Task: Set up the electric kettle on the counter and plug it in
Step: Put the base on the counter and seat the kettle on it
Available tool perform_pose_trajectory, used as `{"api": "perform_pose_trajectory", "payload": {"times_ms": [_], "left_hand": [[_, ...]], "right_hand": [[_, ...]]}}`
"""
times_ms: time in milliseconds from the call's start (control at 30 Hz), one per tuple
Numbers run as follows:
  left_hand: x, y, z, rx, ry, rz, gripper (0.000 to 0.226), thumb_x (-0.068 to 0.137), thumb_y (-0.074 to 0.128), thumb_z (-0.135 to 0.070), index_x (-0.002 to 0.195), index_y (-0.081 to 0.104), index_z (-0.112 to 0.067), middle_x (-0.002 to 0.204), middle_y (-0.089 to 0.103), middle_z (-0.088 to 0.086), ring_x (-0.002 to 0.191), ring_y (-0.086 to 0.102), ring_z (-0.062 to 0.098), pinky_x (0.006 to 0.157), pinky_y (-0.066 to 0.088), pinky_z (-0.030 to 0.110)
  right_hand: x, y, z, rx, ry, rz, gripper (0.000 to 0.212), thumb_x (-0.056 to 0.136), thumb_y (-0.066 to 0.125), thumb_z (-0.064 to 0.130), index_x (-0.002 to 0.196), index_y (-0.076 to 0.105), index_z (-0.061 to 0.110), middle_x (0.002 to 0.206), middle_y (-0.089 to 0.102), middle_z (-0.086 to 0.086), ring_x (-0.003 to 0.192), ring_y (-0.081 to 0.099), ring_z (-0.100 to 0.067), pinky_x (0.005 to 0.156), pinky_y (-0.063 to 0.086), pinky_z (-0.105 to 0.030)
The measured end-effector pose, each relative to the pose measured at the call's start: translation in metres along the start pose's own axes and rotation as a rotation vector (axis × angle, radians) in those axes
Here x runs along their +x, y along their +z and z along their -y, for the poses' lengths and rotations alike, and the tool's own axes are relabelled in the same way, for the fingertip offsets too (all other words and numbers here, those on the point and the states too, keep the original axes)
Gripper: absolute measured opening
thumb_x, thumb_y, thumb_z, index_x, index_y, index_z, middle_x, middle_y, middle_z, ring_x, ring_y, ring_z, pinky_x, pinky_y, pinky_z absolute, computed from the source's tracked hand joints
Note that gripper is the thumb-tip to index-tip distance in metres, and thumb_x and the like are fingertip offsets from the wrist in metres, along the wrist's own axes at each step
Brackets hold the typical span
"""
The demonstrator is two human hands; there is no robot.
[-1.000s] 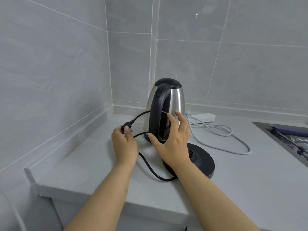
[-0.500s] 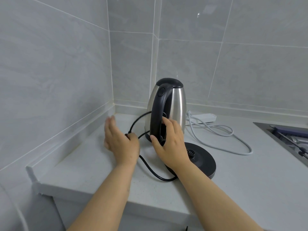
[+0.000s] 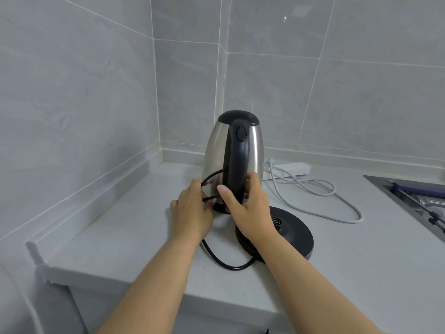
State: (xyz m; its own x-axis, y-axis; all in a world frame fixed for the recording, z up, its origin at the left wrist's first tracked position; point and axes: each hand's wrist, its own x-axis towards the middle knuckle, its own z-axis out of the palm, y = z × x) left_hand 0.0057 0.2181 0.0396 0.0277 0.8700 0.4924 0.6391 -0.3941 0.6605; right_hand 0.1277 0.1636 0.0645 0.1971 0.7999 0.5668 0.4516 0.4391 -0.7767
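Kettle (image 3: 234, 155) stands upright on the pale counter (image 3: 125, 239), back in the corner where the grey tiled walls (image 3: 72, 92) meet. It is shiny metal with a black lid and a black handle (image 3: 237, 165) that faces me. It is not on its round black base (image 3: 286, 236), which sits just in front of it and a bit to the right, flat on the counter. My right hand (image 3: 250, 208) is wrapped around the low part of the handle, thumb on the left side and fingers on the right. My left hand (image 3: 192, 210) is just beside the kettle on its left, and its fingers pinch the black cord (image 3: 224, 263). That cord loops down across the counter to the base. Behind the kettle lies a white power strip (image 3: 292, 169) with its white cable (image 3: 337, 201) curled on the counter. At the far right edge is a metal sink (image 3: 414, 196).
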Motion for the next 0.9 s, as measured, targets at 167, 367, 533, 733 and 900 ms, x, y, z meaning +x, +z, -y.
{"api": "perform_pose_trajectory", "payload": {"times_ms": [167,367,533,733,900], "left_hand": [[0.006,0.0,0.01,-0.154,-0.19,-0.106,0.008,0.096,0.044,-0.03,0.103,0.041,-0.027,0.093,0.066,-0.003,0.092,0.064,0.024,0.098,0.04,0.045],[0.001,-0.006,-0.003,-0.234,-0.183,-0.111,0.02,0.101,0.037,-0.029,0.101,0.049,-0.012,0.081,0.056,-0.004,0.09,0.059,0.034,0.084,0.049,0.047],[0.001,-0.006,-0.004,-0.219,-0.213,-0.105,0.033,0.102,0.031,-0.035,0.095,0.049,-0.009,0.074,0.054,-0.001,0.081,0.057,0.036,0.076,0.05,0.049],[0.0,-0.007,-0.006,-0.21,-0.211,-0.095,0.034,0.102,0.031,-0.035,0.094,0.049,-0.008,0.076,0.056,0.001,0.079,0.056,0.035,0.074,0.05,0.048],[-0.001,-0.007,-0.004,-0.243,-0.207,-0.085,0.033,0.101,0.032,-0.037,0.092,0.048,-0.01,0.077,0.058,0.003,0.076,0.057,0.034,0.071,0.051,0.048]], "right_hand": [[0.001,-0.004,0.005,0.057,0.038,-0.15,0.014,0.09,0.062,0.021,0.092,0.048,0.024,0.073,0.06,-0.013,0.067,0.059,-0.031,0.055,0.051,-0.036],[0.01,-0.012,0.001,0.218,0.134,-0.216,0.014,0.086,0.065,0.013,0.092,0.053,0.008,0.066,0.055,-0.019,0.052,0.054,-0.019,0.053,0.051,-0.034],[0.018,-0.017,0.002,0.235,0.132,-0.351,0.027,0.083,0.073,0.032,0.079,0.055,0.013,0.064,0.053,-0.019,0.046,0.051,-0.022,0.044,0.046,-0.026],[0.018,-0.028,0.005,0.192,0.072,-0.459,0.036,0.077,0.074,0.046,0.062,0.048,0.026,0.057,0.049,-0.015,0.051,0.049,-0.037,0.048,0.046,-0.037],[0.006,-0.038,0.018,0.146,-0.063,-0.518,0.032,0.076,0.073,0.05,0.063,0.049,0.033,0.056,0.049,-0.014,0.054,0.051,-0.041,0.051,0.049,-0.048]]}}
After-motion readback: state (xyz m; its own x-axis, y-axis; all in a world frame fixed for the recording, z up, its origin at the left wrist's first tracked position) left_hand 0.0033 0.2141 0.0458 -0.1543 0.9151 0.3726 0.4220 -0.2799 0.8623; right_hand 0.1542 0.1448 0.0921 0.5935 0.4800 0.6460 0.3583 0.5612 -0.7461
